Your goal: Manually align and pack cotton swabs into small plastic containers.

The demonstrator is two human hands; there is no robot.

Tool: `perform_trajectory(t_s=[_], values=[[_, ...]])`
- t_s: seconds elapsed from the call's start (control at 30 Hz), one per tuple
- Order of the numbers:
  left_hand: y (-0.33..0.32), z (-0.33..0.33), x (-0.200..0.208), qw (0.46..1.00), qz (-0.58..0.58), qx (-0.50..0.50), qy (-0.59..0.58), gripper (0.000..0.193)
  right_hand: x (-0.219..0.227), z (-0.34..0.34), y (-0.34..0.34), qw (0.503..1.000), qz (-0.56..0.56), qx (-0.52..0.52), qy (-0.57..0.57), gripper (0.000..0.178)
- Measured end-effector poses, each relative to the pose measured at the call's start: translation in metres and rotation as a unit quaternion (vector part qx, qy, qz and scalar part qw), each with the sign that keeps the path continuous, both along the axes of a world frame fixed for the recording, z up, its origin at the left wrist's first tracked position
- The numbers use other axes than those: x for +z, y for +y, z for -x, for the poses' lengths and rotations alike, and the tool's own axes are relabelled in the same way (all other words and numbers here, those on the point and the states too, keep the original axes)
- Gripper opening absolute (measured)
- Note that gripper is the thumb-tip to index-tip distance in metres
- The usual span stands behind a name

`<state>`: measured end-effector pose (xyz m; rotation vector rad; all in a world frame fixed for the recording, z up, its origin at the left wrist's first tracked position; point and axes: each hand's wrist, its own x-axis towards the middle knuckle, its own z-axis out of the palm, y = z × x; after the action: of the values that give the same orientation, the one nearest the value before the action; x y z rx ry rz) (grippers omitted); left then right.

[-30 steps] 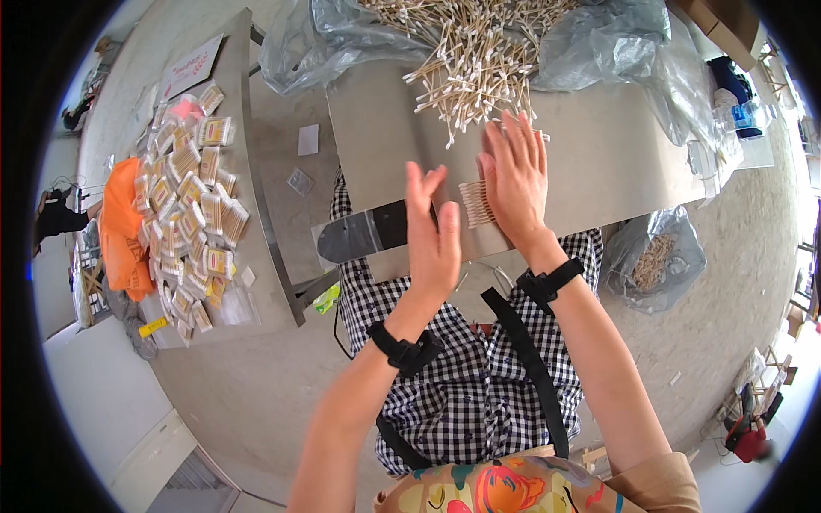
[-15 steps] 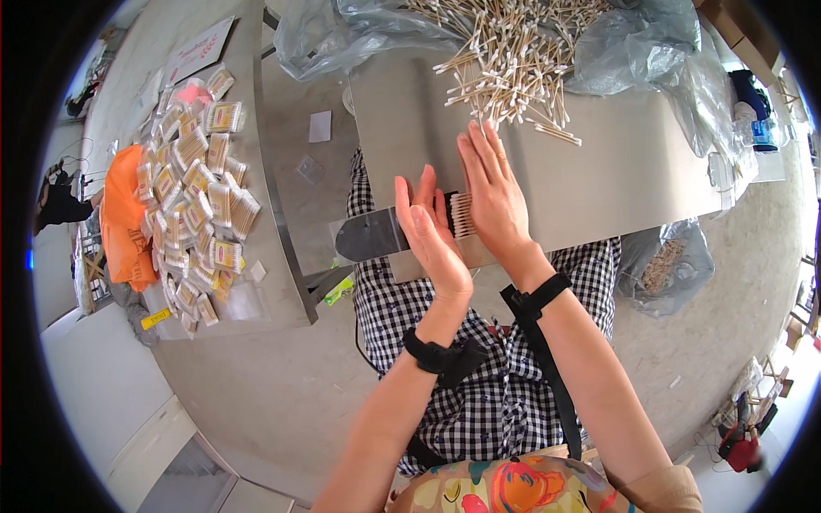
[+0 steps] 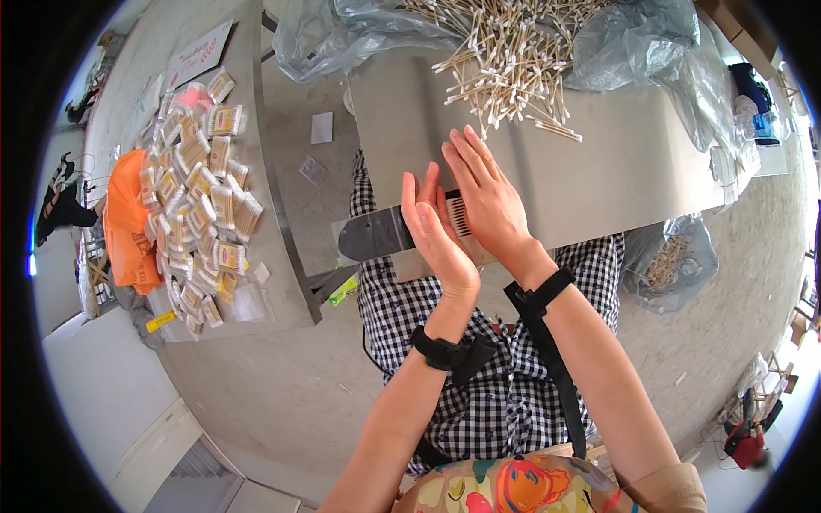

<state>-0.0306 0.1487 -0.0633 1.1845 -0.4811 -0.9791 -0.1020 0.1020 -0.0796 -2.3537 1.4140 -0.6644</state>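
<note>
A row of cotton swabs (image 3: pixel 459 217) lies side by side at the near edge of the metal table, between my two hands. My left hand (image 3: pixel 438 235) stands on edge left of the row, fingers stretched and slightly apart, thumb raised. Over the row's right side my right hand (image 3: pixel 492 201) leans with long straight fingers pointing away from me. A black flat strip with a rounded end (image 3: pixel 372 235), in clear plastic, sticks out left from behind my left hand. Its other end is hidden by my hands. A large heap of loose swabs (image 3: pixel 513 73) sits beyond my fingertips.
Grey plastic sheeting (image 3: pixel 637 51) surrounds the heap. On the left table (image 3: pixel 286 295) lie many small swab packs (image 3: pixel 201 192), an orange bag (image 3: pixel 130 222) and a white card (image 3: pixel 201 56). A bag of swabs (image 3: pixel 667 261) stands low at the right, below a bottle (image 3: pixel 764 128).
My right hand's fingers have swung left over the swab row, and my left hand has shifted slightly right. The hands are closer together, and less of the row shows.
</note>
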Motion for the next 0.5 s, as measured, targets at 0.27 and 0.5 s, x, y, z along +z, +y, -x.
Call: perform_trajectory(t_s=[0.27,0.5], values=[[0.001,-0.022,0.002,0.999,0.016,-0.045,0.019,0.058,-0.005,-0.006,0.0,0.998,0.037,0.005,0.044,0.053],[0.011,-0.144,0.036,0.758,-0.044,-0.278,-0.589,0.076,-0.004,-0.012,-0.005,0.997,0.06,0.0,0.049,0.052]])
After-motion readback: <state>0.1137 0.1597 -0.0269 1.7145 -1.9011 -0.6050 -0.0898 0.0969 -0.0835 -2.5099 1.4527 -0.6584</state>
